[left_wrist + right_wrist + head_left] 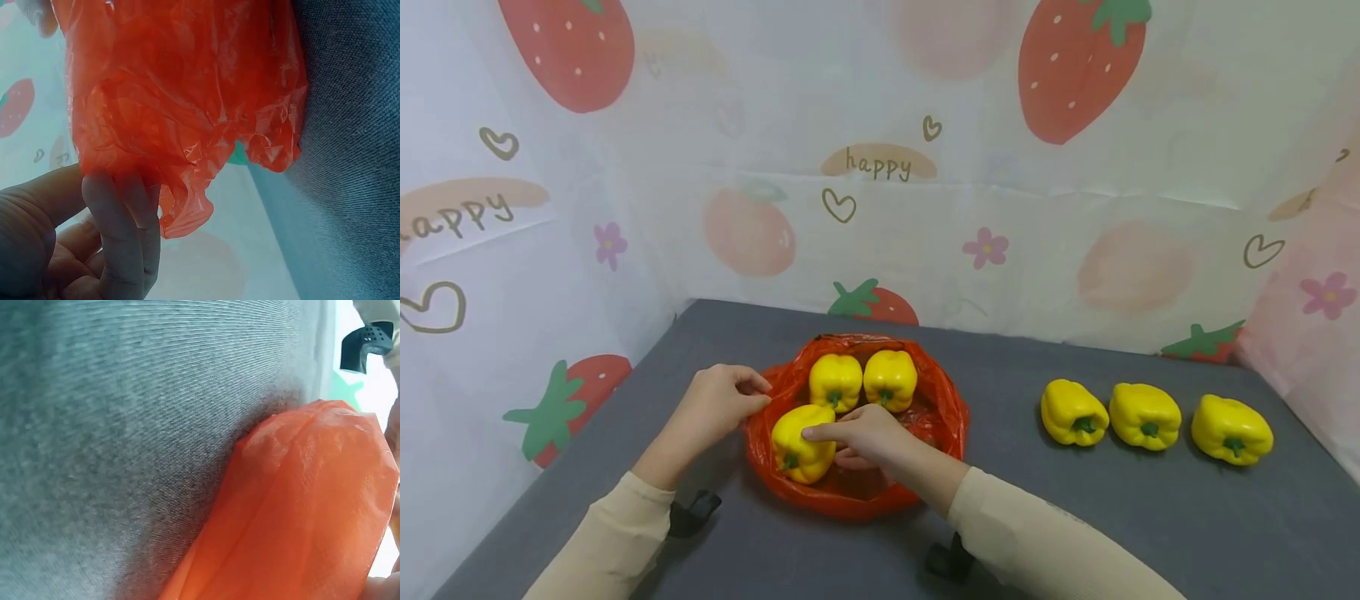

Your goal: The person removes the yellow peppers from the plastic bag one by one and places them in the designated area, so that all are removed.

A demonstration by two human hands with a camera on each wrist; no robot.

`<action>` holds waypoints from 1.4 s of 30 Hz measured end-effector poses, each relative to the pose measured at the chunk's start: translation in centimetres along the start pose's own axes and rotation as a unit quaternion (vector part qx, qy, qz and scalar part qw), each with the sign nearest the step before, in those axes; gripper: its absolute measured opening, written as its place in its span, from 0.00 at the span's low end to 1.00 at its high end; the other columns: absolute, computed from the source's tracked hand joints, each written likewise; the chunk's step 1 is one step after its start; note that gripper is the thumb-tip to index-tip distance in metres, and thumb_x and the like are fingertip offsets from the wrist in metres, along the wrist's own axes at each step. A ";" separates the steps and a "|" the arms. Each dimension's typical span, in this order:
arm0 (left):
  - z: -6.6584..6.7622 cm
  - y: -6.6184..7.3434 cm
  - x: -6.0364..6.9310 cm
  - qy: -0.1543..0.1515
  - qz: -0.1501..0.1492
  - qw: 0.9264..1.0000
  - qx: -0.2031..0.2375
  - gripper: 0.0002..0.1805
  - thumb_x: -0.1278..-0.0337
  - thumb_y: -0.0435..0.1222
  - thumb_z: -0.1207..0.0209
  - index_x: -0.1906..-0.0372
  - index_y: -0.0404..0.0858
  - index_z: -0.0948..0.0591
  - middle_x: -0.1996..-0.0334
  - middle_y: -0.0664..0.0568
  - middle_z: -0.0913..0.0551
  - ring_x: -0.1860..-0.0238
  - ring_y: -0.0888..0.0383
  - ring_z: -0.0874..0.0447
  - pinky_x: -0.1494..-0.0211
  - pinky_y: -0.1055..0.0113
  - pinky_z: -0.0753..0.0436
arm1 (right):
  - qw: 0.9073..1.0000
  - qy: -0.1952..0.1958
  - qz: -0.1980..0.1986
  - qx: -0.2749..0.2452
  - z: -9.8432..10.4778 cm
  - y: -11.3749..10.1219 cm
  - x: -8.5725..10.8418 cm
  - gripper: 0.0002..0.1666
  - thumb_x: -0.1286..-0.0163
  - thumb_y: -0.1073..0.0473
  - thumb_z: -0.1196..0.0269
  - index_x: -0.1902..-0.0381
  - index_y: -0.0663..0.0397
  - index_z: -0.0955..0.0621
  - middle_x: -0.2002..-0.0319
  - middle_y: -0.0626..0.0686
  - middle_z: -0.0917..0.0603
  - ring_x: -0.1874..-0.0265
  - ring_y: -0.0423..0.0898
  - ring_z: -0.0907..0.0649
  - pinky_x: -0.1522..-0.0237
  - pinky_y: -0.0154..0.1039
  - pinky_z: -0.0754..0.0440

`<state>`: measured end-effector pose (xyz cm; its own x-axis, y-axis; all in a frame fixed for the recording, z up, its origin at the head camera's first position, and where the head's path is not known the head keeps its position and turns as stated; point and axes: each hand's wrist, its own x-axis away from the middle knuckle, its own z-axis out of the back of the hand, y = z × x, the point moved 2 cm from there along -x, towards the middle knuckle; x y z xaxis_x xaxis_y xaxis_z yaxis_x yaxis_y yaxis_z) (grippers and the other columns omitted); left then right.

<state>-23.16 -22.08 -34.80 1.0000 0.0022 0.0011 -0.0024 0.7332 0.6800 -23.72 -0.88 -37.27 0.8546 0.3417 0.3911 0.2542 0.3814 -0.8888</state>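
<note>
A red plastic bag [857, 507] lies wide open on the grey table, with two yellow peppers [836, 382] [891, 379] at its back. My right hand [880, 437] grips a third yellow pepper [801, 446] at the bag's front left, thumb on top; its other fingers are partly hidden. With thumb and fingers, my left hand [715, 404] pinches the bag's left edge. The left wrist view shows those fingers [122, 219] on the crumpled red plastic [181, 87]. The bag's outer side [300, 512] fills much of the right wrist view.
Three more yellow peppers [1073, 412] [1145, 416] [1232, 429] lie in a row on the right of the grey table [1015, 517]. Printed cloth walls [880, 217] with strawberries and hearts stand behind and at both sides.
</note>
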 end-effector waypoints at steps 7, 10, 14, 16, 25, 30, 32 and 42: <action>0.1 0.1 -0.1 0.001 0.004 1.000 -0.003 0.11 0.39 0.33 0.39 0.55 0.32 0.15 0.65 0.43 0.14 0.76 0.56 0.23 0.71 0.67 0.20 | 1.000 -0.009 -0.011 -0.008 -0.1 0.0 -0.3 0.27 0.42 0.46 0.26 0.54 0.62 0.15 0.49 0.55 0.15 0.51 0.52 0.15 0.51 0.44 0.14; 0.1 0.1 -0.1 0.002 0.002 1.000 -0.003 0.11 0.39 0.33 0.39 0.55 0.32 0.15 0.65 0.44 0.14 0.76 0.56 0.23 0.70 0.67 0.20 | 0.999 -0.013 -0.021 -0.036 0.0 0.0 -0.3 0.29 0.41 0.48 0.26 0.50 0.64 0.16 0.46 0.58 0.17 0.48 0.54 0.16 0.49 0.45 0.14; 0.1 0.0 -0.1 0.000 -0.001 1.000 0.000 0.11 0.39 0.33 0.39 0.55 0.32 0.15 0.65 0.44 0.14 0.75 0.56 0.22 0.70 0.67 0.19 | 0.997 -0.018 -0.032 -0.067 0.1 0.1 -0.1 0.30 0.41 0.52 0.26 0.47 0.67 0.18 0.43 0.61 0.19 0.45 0.56 0.17 0.46 0.47 0.16; 0.1 0.0 -0.1 0.001 -0.003 1.000 0.001 0.11 0.39 0.33 0.39 0.55 0.32 0.15 0.65 0.44 0.14 0.75 0.56 0.22 0.70 0.67 0.20 | 0.996 -0.020 -0.034 -0.077 0.2 0.1 0.0 0.30 0.42 0.53 0.26 0.47 0.68 0.19 0.43 0.62 0.19 0.44 0.56 0.18 0.45 0.48 0.16; 0.0 -0.2 -0.2 0.003 -0.001 1.000 0.004 0.11 0.40 0.33 0.39 0.55 0.32 0.15 0.66 0.44 0.14 0.76 0.55 0.22 0.71 0.67 0.20 | 0.995 -0.042 -0.032 -0.089 1.5 0.2 0.8 0.33 0.41 0.53 0.27 0.43 0.68 0.22 0.41 0.63 0.20 0.41 0.58 0.19 0.42 0.49 0.18; 0.0 -0.2 -0.1 0.000 0.003 1.000 0.007 0.11 0.39 0.33 0.39 0.55 0.32 0.15 0.65 0.44 0.13 0.76 0.56 0.22 0.71 0.67 0.19 | 0.995 -0.053 -0.028 -0.081 2.5 0.2 1.4 0.33 0.39 0.53 0.28 0.42 0.68 0.22 0.41 0.62 0.20 0.43 0.56 0.18 0.40 0.50 0.20; 0.0 -0.2 -0.1 0.000 0.003 1.000 0.006 0.11 0.39 0.33 0.39 0.55 0.32 0.15 0.65 0.44 0.13 0.76 0.57 0.22 0.71 0.67 0.19 | 0.995 -0.051 -0.028 -0.082 3.0 0.2 1.6 0.34 0.39 0.53 0.29 0.41 0.69 0.22 0.41 0.62 0.20 0.44 0.55 0.18 0.40 0.49 0.19; 0.0 -0.3 -0.2 0.001 0.001 1.000 0.004 0.11 0.39 0.33 0.39 0.55 0.32 0.15 0.65 0.44 0.13 0.76 0.58 0.22 0.70 0.67 0.19 | 0.996 -0.033 -0.032 -0.081 5.2 0.1 2.5 0.37 0.38 0.54 0.30 0.36 0.68 0.26 0.39 0.62 0.21 0.43 0.55 0.18 0.41 0.48 0.19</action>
<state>-23.34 -22.32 -34.98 1.0000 0.0057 0.0003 -0.0044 0.7275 0.6861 -23.87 4.46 -35.11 0.8042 0.3784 0.4583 0.3812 0.2632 -0.8862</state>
